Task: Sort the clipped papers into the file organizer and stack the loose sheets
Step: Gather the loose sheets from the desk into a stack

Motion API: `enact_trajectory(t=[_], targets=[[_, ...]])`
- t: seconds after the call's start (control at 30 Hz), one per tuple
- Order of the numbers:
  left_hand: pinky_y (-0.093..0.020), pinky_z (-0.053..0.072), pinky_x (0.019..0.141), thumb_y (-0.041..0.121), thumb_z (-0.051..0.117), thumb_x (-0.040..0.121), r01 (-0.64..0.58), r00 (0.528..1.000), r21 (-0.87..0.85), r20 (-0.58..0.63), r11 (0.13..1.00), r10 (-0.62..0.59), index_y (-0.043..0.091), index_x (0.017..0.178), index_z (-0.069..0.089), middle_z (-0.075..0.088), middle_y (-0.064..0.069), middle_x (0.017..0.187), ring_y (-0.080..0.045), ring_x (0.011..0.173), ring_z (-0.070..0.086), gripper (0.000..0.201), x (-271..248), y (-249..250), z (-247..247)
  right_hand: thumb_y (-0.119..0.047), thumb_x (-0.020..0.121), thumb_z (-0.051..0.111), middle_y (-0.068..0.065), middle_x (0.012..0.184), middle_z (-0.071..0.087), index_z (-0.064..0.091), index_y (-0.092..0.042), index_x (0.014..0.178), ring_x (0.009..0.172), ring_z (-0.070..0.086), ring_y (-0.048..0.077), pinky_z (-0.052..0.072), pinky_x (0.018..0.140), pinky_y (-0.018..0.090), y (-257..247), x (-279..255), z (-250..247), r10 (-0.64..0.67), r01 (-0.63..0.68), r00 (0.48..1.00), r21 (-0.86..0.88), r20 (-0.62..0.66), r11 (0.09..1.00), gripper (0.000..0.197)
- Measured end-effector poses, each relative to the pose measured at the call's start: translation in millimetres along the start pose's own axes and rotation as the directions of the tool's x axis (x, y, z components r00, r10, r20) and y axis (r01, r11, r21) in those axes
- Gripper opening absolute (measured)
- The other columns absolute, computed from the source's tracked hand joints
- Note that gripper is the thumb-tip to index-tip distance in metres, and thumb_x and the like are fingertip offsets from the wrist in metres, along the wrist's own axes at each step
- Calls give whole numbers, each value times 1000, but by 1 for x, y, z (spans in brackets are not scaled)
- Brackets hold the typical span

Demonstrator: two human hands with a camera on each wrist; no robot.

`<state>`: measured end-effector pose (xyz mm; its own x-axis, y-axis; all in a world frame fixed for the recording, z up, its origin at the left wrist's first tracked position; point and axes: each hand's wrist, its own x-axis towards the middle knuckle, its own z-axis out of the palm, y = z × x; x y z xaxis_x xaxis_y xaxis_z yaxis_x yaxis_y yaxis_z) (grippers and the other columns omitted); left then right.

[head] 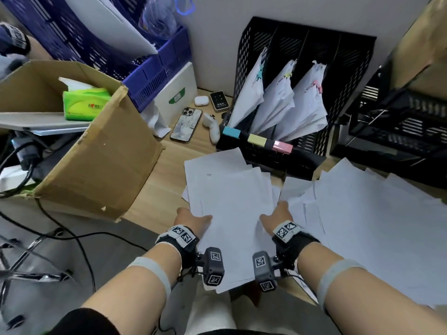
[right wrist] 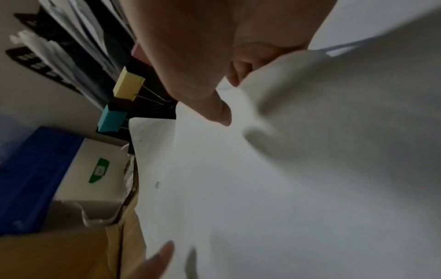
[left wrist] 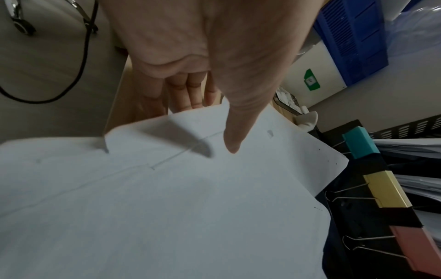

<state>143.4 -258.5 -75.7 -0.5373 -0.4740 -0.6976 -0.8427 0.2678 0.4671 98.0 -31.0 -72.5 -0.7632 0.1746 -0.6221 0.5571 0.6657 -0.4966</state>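
I hold a stack of loose white sheets (head: 229, 201) at the desk's near edge, one hand on each side. My left hand (head: 193, 220) pinches its left edge, thumb (left wrist: 232, 145) on top and fingers (left wrist: 188, 94) underneath. My right hand (head: 275, 217) grips the right edge the same way, thumb (right wrist: 222, 115) on top. More loose sheets (head: 362, 213) lie spread to the right. Behind stands the black mesh file organizer (head: 302, 44), holding three clipped bundles (head: 285, 102). Teal (head: 231, 132), yellow (head: 257, 140) and pink (head: 282, 147) binder clips sit on its front rim.
An open cardboard box (head: 96, 153) with a green tissue pack (head: 84, 105) stands at the left, blue crates (head: 145, 68) behind it. A phone (head: 186, 124), an earbud case (head: 200, 100) and a white controller (head: 212, 126) lie beside the organizer. Black wire trays (head: 399, 122) stand at the right.
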Motion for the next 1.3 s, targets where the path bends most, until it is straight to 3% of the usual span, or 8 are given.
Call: enact_trajectory(t=[0.23,0.43,0.67,0.77,0.9,1.13,1.2,1.3], targets=[[-31,51,93,23,79,79,-148,988,-31,37,989,149,8,128,58,68,-6,123,-23,107,65,55,7,-11,9,-5,83,50,11,102,67,62,-9,114,91,62,29,51,77,30,0,-4,-10,-144,137,981,67,128,988,33],[-39,50,95,43,93,60,-202,978,-353,-21,914,209,11,130,42,63,-4,119,-25,105,62,92,-3,5,-12,-7,87,56,6,92,71,67,-13,102,81,66,19,50,61,19,-20,-27,-42,-369,345,929,289,30,893,19],[-43,56,97,32,93,62,-510,828,-561,-112,653,550,6,116,67,77,-8,107,-22,100,73,65,-42,81,-61,-8,84,63,3,102,74,70,-19,102,101,68,21,52,96,40,-58,-41,-84,-524,529,837,473,-154,705,23],[-46,59,92,14,87,73,-603,741,-591,-165,536,651,4,122,64,75,-13,113,-29,104,72,54,-54,105,-69,-7,84,66,3,82,76,71,-15,84,82,71,16,53,75,26,-67,-49,-99,-511,554,829,458,-227,695,9],[-37,59,90,-5,83,73,-640,689,-602,-176,477,703,1,131,49,71,-15,120,-27,108,71,67,-52,113,-58,2,82,65,-23,30,44,37,-26,54,35,48,-7,33,40,7,-64,-51,-103,-452,536,844,414,-290,735,48],[-33,61,83,4,88,70,-653,676,-568,-141,501,723,-2,123,58,74,-13,111,-26,101,73,60,-43,109,-35,0,80,65,-19,36,47,48,-14,66,41,48,0,34,43,7,-47,-34,-94,-321,475,873,489,-368,732,25],[-29,61,80,2,88,69,-637,681,-603,-148,480,717,0,124,50,73,-9,110,-17,98,74,67,-41,113,-36,-4,77,66,-17,62,63,63,-6,86,62,58,-1,44,63,12,-49,-36,-96,-334,494,868,570,-367,657,10],[-22,58,75,2,89,68,-623,694,-622,-160,474,702,8,122,35,66,-3,108,-6,90,71,76,-31,119,-38,-26,76,67,-2,95,73,68,-11,112,94,67,20,52,89,38,-55,-35,-101,-277,419,907,748,-317,515,39]])
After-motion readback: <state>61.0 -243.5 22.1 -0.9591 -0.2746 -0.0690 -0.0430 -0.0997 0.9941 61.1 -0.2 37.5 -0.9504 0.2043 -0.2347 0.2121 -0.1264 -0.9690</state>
